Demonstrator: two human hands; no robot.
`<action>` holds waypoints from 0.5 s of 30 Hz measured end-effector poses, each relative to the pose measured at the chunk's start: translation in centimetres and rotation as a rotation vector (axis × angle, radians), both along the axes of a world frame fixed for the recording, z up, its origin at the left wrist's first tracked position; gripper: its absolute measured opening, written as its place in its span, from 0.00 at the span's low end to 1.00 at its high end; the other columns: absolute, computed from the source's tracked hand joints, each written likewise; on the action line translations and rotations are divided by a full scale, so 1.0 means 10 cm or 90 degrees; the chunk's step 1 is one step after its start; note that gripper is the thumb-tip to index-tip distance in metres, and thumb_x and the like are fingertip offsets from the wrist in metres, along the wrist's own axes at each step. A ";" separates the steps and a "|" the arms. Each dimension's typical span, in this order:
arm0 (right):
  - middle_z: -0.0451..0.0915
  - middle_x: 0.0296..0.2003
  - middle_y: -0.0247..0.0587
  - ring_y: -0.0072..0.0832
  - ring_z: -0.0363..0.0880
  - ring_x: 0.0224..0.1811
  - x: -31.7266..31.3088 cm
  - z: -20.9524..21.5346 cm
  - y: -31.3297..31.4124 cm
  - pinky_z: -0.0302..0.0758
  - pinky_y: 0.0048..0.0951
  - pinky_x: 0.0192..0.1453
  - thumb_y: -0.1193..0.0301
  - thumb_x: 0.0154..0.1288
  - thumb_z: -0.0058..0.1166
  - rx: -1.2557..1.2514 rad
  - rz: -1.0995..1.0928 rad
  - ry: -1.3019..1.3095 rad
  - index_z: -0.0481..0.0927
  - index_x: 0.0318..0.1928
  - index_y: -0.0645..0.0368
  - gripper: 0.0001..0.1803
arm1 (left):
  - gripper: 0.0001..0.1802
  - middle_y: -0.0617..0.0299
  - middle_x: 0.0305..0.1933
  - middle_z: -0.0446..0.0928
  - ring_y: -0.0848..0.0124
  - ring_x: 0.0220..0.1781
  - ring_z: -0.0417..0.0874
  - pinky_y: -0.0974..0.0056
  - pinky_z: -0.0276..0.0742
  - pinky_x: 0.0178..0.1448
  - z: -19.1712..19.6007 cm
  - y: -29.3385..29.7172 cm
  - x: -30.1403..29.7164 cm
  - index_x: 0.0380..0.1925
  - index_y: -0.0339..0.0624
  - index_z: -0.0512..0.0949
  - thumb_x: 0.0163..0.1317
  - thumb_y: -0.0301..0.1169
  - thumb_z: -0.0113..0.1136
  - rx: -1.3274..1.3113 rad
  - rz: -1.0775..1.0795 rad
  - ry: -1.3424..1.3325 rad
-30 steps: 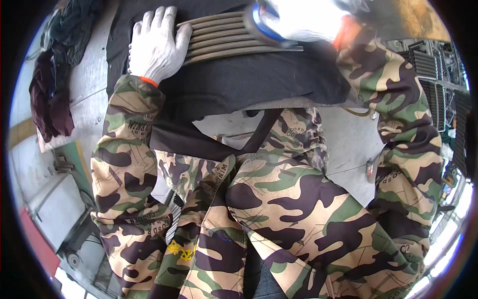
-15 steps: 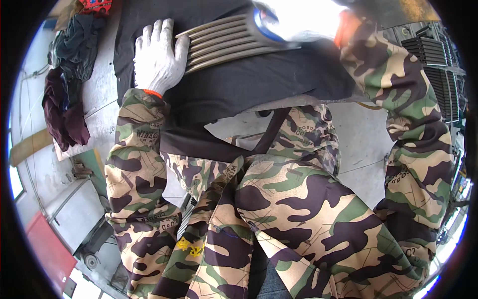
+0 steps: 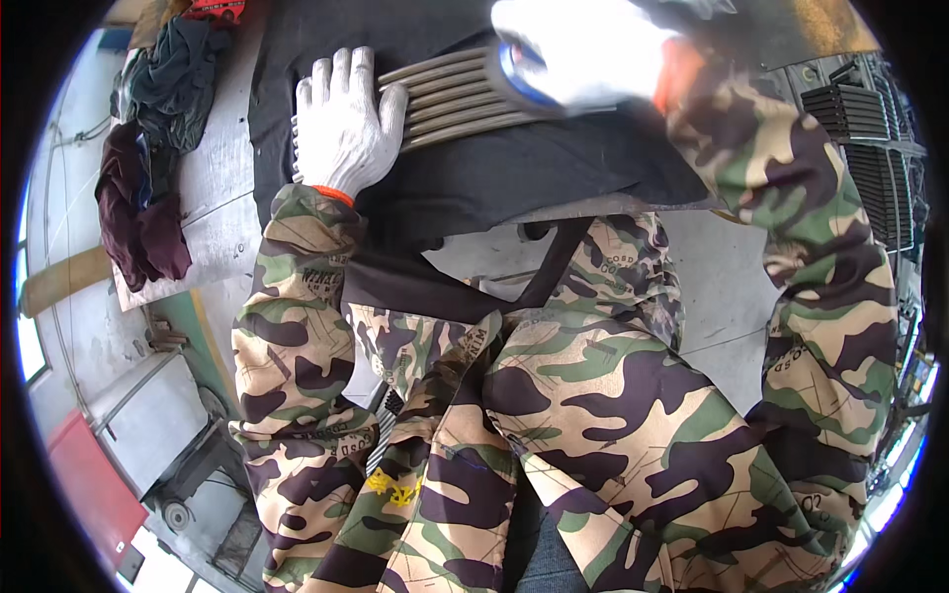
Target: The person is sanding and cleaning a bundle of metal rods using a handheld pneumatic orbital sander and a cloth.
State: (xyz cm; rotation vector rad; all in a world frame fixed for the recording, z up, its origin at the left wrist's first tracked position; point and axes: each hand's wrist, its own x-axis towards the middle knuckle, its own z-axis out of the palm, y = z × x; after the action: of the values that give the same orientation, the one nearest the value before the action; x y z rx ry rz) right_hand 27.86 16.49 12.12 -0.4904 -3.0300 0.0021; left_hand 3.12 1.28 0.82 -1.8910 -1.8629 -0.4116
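Observation:
Several slim metal rods lie side by side on a black cloth. My left hand, in a white knit glove with an orange cuff edge, presses flat on their left end, fingers stretched and thumb out to the side. Over the right part of the rods is my right hand, also gloved in white, overexposed and smeared by motion. It holds a blue-edged round thing against or just above the rods. The kind of that thing cannot be made out, and the hand hides most of it.
Crumpled dark green and maroon cloths lie at the table's left edge. At the far right stand stacked dark slatted metal parts. A red panel and a wheeled cart are at the lower left.
The whole scene has shifted slightly right and down in the picture. My left hand stays on the rods. My right hand, with the blue-edged thing, has moved slightly left relative to the rods.

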 end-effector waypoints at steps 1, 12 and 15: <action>0.83 0.42 0.58 0.55 0.85 0.46 -0.10 -0.06 0.08 0.84 0.51 0.49 0.62 0.67 0.57 0.025 -0.006 0.019 0.82 0.46 0.60 0.15 | 0.29 0.44 0.61 0.80 0.44 0.62 0.77 0.42 0.71 0.67 -0.02 -0.03 -0.02 0.61 0.31 0.78 0.71 0.45 0.60 0.009 0.001 0.006; 0.82 0.37 0.58 0.55 0.85 0.40 -0.16 -0.22 -0.01 0.83 0.53 0.42 0.64 0.67 0.59 0.037 0.057 0.096 0.81 0.42 0.61 0.13 | 0.32 0.39 0.69 0.78 0.42 0.70 0.76 0.42 0.66 0.75 0.00 -0.10 0.07 0.68 0.31 0.76 0.74 0.46 0.57 -0.083 0.050 -0.070; 0.84 0.44 0.52 0.51 0.87 0.47 -0.21 -0.38 -0.23 0.85 0.52 0.50 0.64 0.69 0.57 0.031 0.096 0.097 0.83 0.52 0.57 0.15 | 0.33 0.38 0.71 0.77 0.41 0.71 0.75 0.41 0.65 0.77 0.01 -0.18 0.02 0.69 0.32 0.75 0.75 0.47 0.56 -0.101 0.071 -0.075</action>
State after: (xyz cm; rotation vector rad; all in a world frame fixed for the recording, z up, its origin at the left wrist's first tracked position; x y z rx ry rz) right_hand 25.80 14.21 8.32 -0.2457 -2.9018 -0.0247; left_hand 3.33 -0.53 0.96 -1.8871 -2.1237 -0.3537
